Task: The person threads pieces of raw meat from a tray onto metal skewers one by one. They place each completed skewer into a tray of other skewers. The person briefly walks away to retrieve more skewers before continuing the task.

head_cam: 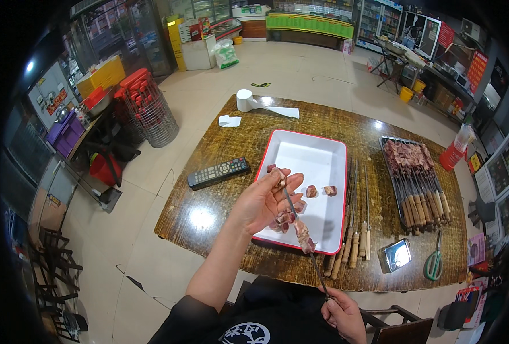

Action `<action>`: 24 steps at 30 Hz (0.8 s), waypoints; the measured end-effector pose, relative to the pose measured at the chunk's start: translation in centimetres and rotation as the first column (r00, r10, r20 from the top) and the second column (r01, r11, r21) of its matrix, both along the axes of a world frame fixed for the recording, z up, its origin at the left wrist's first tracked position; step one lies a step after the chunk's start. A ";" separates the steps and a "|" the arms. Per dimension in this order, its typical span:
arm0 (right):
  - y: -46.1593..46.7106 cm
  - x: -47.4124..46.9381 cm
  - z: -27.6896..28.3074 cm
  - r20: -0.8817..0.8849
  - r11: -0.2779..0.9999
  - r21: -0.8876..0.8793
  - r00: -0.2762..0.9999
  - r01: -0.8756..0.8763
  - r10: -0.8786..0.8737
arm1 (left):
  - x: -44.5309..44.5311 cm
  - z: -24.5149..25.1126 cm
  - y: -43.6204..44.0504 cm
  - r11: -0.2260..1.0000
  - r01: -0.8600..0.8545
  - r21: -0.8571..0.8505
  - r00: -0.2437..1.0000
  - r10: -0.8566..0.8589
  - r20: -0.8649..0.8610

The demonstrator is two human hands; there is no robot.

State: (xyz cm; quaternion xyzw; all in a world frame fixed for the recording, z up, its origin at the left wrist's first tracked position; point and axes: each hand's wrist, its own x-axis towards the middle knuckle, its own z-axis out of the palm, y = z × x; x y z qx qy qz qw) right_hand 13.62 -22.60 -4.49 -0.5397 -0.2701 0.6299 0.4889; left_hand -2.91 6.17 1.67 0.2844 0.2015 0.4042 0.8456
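Note:
Over a white enamel tray with a red rim [310, 144], my left hand [268, 200] pinches a chunk of raw meat [279, 175] at the tip of a metal skewer [290, 200]. More meat pieces [304, 236] are threaded midway down the shaft. My right hand [342, 311] grips the skewer's lower end near my body, and its handle is hidden by the fingers. Loose meat cubes [311, 191] lie in the tray, some of them partly behind my left hand and the skewer.
Right of the tray lie bare wooden-handled skewers [354, 245], a dark tray of loaded meat skewers [409, 159], a shiny box [396, 256], green-handled scissors [433, 264] and a red bottle [452, 152]. A remote control [218, 173] and a paper roll [244, 101] are on the left.

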 end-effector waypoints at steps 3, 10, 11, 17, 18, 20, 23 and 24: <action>0.0 0.0 0.0 -0.001 1.000 0.000 1.000 -0.003 0.003 | 0.1 0.0 -0.2 0.999 -0.035 0.029 0.998 0.037 -0.051; 0.5 0.0 0.1 -0.040 1.000 -0.012 0.999 0.009 -0.009 | 0.5 -0.3 -1.1 0.994 -0.107 0.038 0.993 0.109 -0.053; 0.5 0.0 0.1 -0.060 1.000 -0.022 0.998 0.015 -0.016 | 0.5 -0.4 -1.1 0.992 -0.113 0.049 0.992 0.116 -0.056; 0.4 -0.2 -0.2 0.108 0.999 0.038 0.994 0.005 -0.009 | 0.4 -0.1 -1.1 0.986 -0.123 0.111 0.988 0.132 -0.075; 0.3 -0.2 -0.3 0.095 1.000 0.025 0.995 0.011 -0.013 | 0.4 0.0 -1.2 0.985 -0.125 0.116 0.988 0.135 -0.079; 0.1 -0.2 -0.4 0.067 1.000 0.001 0.998 0.021 -0.021 | 0.6 0.1 -1.4 0.983 -0.145 0.116 0.984 0.156 -0.091; 0.0 -0.7 -1.1 0.048 0.999 0.026 0.998 0.038 -0.039 | 0.8 0.0 -1.7 0.979 -0.175 0.104 0.976 0.186 -0.115; 0.1 -0.9 -1.4 0.038 0.998 0.043 0.998 0.046 -0.048 | 0.8 0.0 -1.7 0.980 -0.171 0.099 0.976 0.183 -0.121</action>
